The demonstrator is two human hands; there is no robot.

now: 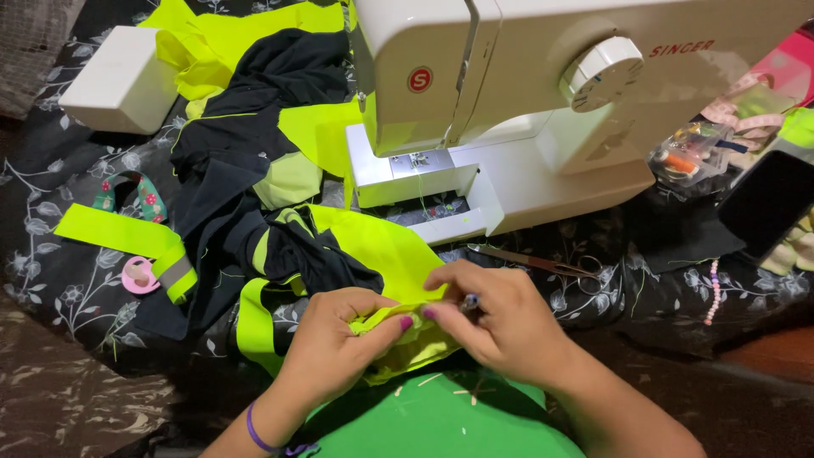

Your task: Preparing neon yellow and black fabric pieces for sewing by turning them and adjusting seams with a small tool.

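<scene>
Both hands are closed in a pinch on the yellow fabric (381, 254) in front of the sewing machine (526, 110), the left hand (339, 343) bunching it, the right hand (496, 318) also holding a small tool, mostly hidden.

A white sewing machine (543, 110) stands at the back of a table draped in a dark flowered cloth (51, 254), with scissors (543, 265) lying just in front of it. A white box (119, 80) sits near the back left corner. A pink tape measure (138, 276) lies toward the left edge, and a string of pink beads (714, 293) toward the right edge.
</scene>
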